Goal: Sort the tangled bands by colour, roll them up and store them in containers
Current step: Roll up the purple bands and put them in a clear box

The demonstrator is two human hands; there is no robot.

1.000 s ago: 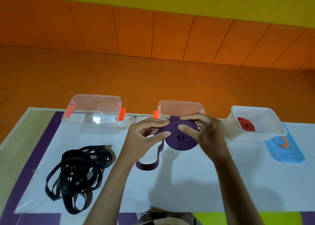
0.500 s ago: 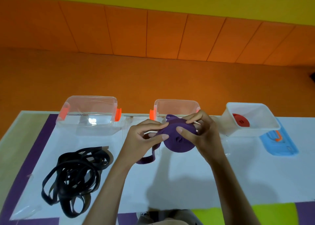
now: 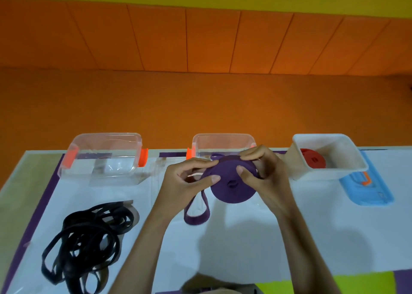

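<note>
Rolling the purple band (image 3: 231,183) above the table (image 3: 245,244), we grip it with left hand (image 3: 189,182) and right hand (image 3: 263,175); next we should wind in its loose tail and drop it into the middle container (image 3: 223,141).

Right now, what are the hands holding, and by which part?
Both hands hold the purple band roll: the left hand pinches its left rim, thumb on the face; the right hand grips its right rim.
</note>
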